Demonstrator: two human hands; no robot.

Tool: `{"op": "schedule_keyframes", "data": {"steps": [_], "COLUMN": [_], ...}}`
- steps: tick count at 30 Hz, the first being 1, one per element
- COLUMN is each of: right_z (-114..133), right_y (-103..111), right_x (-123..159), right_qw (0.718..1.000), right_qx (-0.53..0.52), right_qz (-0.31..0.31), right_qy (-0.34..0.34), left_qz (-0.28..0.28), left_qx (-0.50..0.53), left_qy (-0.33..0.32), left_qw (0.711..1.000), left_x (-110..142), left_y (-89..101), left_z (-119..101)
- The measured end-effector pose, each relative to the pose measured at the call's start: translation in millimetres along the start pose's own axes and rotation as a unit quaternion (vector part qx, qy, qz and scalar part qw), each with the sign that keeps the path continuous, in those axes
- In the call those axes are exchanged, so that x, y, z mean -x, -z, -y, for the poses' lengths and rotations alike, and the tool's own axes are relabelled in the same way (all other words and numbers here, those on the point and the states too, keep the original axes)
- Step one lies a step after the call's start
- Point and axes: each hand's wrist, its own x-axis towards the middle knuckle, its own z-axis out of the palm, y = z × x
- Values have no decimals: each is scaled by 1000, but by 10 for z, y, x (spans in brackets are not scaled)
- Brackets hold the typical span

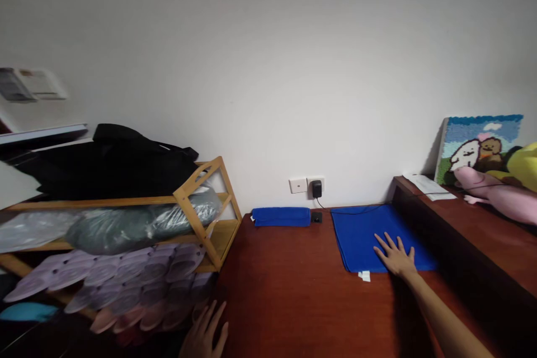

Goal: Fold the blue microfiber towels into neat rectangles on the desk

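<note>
My right hand (pixel 395 257) lies flat with fingers spread on a folded blue cloth (pixel 364 235), near its front right corner, on a dark red wooden table (pixel 293 291). A small white tag (pixel 364 276) sticks out at the cloth's front edge. A rolled blue towel (pixel 280 216) lies against the wall at the back of the table. My left hand (pixel 206 333) hangs low at the table's left front edge, fingers stretched out and empty, close to a stack of slippers.
A wooden rack (pixel 205 201) at left holds purple slippers (pixel 126 279), bagged bundles and a black bag (pixel 113 162). A wall socket with a black charger (pixel 316 188) and cable is behind the table. A raised shelf (pixel 474 224) at right carries a rug picture, papers and plush toys.
</note>
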Motion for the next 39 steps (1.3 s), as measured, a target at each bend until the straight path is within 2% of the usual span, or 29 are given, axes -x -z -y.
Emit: {"op": "schedule_keyframes", "data": {"steps": [4,7,10,12,13,15,17,20,22,24,28,32,35,39], "right_z": [-19,-86,79,448,713,1353,2029,2848,3182,3360,3423,3243,2898,2187], "right_y": [5,2,10,21,26,28,10,-65,-149,-249,-390,-430,-518,-666], "right_x": [-251,-318,-241,-128,-67,33,64,-37,-148,-222,-105,415,1033,1931], "right_qw": [1000,1000,997,983,972,944,926,940,957,965,969,959,945,934], "right_qx": [-4,-4,3,-5,-14,-38,-56,-44,-27,-18,-12,-34,-81,-120], "right_qz": [6,11,-74,-137,-147,-123,-95,-55,-19,13,28,7,-23,-43], "right_qy": [4,7,33,122,185,303,362,334,289,260,246,280,315,333], "left_qz": [14,16,10,12,14,16,16,19,27,39,62,63,49,6], "left_qx": [-2,-8,-15,-17,-16,-13,-13,-17,-18,-21,-23,-14,-3,34], "left_qy": [7,9,11,16,18,23,28,34,44,60,77,78,75,65], "left_qw": [1000,1000,1000,1000,1000,1000,999,999,999,997,995,995,996,997], "left_x": [30,49,68,82,90,106,124,152,167,178,190,199,196,142], "left_y": [66,124,148,157,163,186,217,265,288,304,332,348,338,389], "left_z": [-56,-116,-160,-181,-191,-216,-245,-289,-317,-340,-372,-384,-389,-421]}}
